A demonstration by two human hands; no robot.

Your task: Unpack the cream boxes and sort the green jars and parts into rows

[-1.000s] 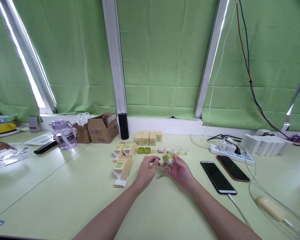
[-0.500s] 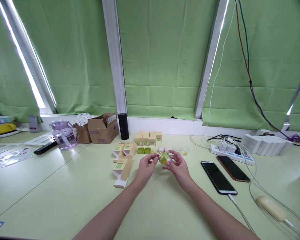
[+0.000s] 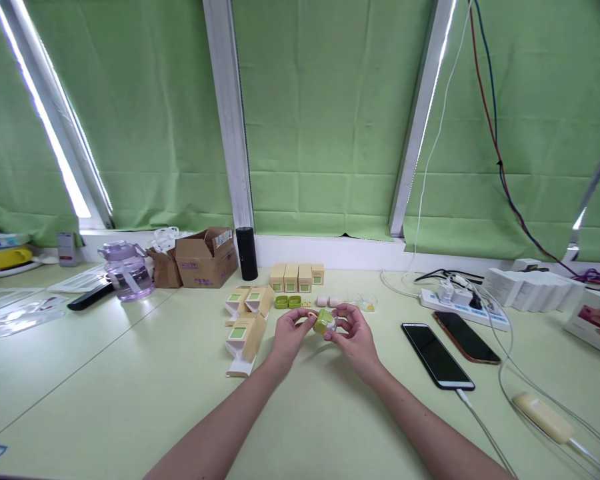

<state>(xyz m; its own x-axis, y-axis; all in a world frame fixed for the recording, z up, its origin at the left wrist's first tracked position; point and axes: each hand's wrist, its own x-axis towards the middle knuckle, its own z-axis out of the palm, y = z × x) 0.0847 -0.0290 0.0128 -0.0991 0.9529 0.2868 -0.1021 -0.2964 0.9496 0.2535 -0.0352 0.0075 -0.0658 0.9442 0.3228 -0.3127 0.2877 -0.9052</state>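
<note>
Pale green worktop (image 3: 300,433) fills the near part of the scene, with a cream block (image 3: 543,417) on a cable lying near right and two phones (image 3: 437,355) a little farther off. Around the middle, a small green case (image 3: 323,321) is held up between both hands: the left hand (image 3: 287,340), thumb and fingertips pinched together, grips it by the pale loop (image 3: 312,315) at its left side, while the right hand (image 3: 356,339) has its fingers curled, partly spread, around the right side. Three opened cartons (image 3: 253,337) lie to the left. Beyond the hands sit two green cups (image 3: 281,302), pink pieces (image 3: 322,301) and clear cups (image 3: 369,303), then four upright cartons (image 3: 291,278). Farthest back hang green curtains (image 3: 325,120).
</note>
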